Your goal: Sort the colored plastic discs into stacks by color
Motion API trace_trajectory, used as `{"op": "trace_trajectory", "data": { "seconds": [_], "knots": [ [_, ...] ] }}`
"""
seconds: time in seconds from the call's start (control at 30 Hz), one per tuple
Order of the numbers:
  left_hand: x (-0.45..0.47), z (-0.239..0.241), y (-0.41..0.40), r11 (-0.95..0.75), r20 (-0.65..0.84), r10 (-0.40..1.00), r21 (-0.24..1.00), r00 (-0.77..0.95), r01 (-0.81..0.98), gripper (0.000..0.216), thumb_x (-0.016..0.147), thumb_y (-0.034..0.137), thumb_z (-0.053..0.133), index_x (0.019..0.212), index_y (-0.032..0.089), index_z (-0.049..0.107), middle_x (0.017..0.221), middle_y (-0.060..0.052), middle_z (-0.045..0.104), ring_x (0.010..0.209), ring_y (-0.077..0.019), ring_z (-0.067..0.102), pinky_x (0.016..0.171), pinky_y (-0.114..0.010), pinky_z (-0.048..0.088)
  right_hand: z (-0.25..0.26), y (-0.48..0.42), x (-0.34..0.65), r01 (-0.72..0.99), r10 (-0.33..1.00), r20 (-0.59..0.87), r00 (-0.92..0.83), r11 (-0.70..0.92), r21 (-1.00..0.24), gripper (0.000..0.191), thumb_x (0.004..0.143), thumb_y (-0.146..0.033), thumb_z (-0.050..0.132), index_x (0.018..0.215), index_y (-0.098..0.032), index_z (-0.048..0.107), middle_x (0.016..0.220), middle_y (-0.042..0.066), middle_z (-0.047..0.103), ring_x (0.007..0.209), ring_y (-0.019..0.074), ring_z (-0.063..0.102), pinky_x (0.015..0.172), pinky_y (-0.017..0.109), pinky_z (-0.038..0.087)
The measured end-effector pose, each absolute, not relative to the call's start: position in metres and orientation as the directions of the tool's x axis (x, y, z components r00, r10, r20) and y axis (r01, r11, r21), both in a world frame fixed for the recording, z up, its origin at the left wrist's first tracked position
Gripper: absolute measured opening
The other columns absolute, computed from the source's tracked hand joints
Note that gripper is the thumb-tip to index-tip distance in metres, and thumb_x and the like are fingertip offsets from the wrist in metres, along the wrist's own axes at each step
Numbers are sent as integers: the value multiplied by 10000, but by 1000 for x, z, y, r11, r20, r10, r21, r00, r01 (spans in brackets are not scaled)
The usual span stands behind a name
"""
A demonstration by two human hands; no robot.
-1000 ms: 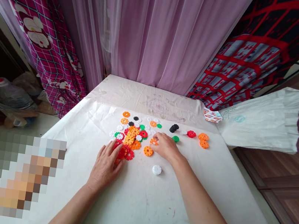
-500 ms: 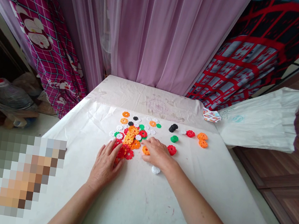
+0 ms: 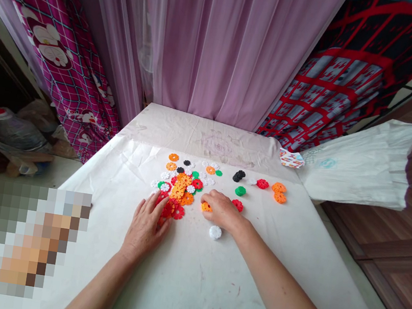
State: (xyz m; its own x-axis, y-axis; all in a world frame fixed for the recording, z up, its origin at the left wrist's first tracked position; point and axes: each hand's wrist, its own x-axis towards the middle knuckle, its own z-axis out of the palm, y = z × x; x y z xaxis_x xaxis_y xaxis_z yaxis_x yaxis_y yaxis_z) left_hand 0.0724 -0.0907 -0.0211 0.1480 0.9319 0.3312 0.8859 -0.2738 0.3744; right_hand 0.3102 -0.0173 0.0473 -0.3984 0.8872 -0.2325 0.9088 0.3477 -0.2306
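A loose pile of notched plastic snowflake discs in orange, red, white, green and black lies on the table. At its near left edge rests my left hand (image 3: 147, 224), fingers spread over the red discs (image 3: 177, 212). My right hand (image 3: 223, 213) is closed on an orange snowflake disc (image 3: 206, 207), just right of the orange discs (image 3: 178, 189) in the pile. Close below its wrist sits a stack of white discs (image 3: 215, 232). Beyond the knuckles are a red disc stack (image 3: 237, 205) and a green one (image 3: 240, 191). The right fingertips are partly hidden.
Further right stand black discs (image 3: 239, 175), another red group (image 3: 262, 183) and orange discs (image 3: 280, 192). A white bag (image 3: 363, 162) lies over the table's right edge beside a small patterned piece (image 3: 291, 158). Curtains (image 3: 222, 48) hang behind the white-covered table (image 3: 179, 279).
My right hand has shifted slightly right, away from the pile, with the orange snowflake disc. The white stack now shows more fully. My left hand has stayed in place.
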Motion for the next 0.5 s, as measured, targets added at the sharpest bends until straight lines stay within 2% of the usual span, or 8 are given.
{"op": "trace_trajectory", "data": {
  "seconds": [0.27, 0.37, 0.5],
  "knots": [
    [72, -24, -90, -262, 330, 935, 394, 130, 881, 482, 911, 365, 472, 1369, 216, 486, 1505, -147, 419, 1391, -288, 389, 1131, -537, 320, 54, -20, 313, 924, 896, -244, -371, 332, -189, 278, 781, -211, 608, 1053, -242, 650, 1067, 52, 597, 1005, 208, 533, 794, 289, 376],
    [72, -24, -89, -253, 322, 938, 380, 130, 890, 474, 904, 362, 484, 1351, 205, 506, 1487, -139, 448, 1385, -300, 396, 1127, -538, 328, 59, -19, 303, 899, 896, -138, -422, 393, -194, 275, 800, -228, 613, 1073, -228, 642, 1121, 57, 607, 1064, 218, 512, 866, 317, 381],
    [72, -22, -89, -257, 301, 942, 371, 147, 892, 477, 904, 353, 492, 1355, 199, 501, 1452, -115, 499, 1382, -307, 396, 1117, -541, 343, 63, -9, 276, 802, 816, -17, -578, 564, -196, 345, 813, -134, 593, 1142, -236, 614, 1221, 47, 604, 1131, 213, 479, 914, 333, 379]
  ]
}}
